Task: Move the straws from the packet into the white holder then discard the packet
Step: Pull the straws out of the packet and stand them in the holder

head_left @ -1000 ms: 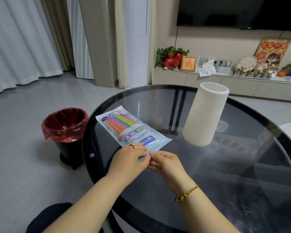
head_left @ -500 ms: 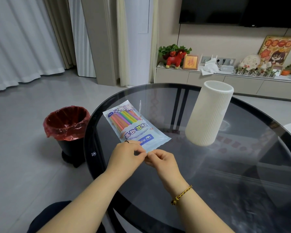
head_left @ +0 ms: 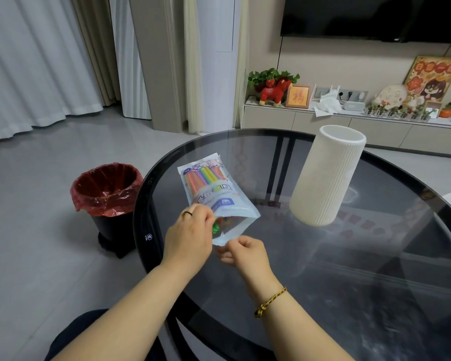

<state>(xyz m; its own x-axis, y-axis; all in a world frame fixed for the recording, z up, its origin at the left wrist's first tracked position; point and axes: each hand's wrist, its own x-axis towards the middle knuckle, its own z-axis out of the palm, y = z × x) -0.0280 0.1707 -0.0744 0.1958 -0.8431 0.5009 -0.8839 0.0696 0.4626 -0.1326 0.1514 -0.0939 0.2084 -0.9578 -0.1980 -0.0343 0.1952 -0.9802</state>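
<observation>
A light blue plastic packet point(head_left: 214, 194) of coloured straws point(head_left: 203, 178) is lifted off the glass table, its near end pulled apart so the mouth gapes. My left hand point(head_left: 190, 235) pinches the upper lip of that mouth. My right hand point(head_left: 242, 250) pinches the lower lip, pulled toward me. Straw ends show inside the opening. The tall ribbed white holder point(head_left: 326, 175) stands upright on the table to the right of the packet, apart from both hands.
A black bin with a red liner point(head_left: 106, 190) stands on the floor left of the round glass table point(head_left: 349, 269). A low cabinet with ornaments point(head_left: 323, 121) runs along the far wall under a dark screen.
The packet lay flat with both hands pinching its near edge together. Now it is raised and tilted, and my hands have drawn apart, opening its mouth.
</observation>
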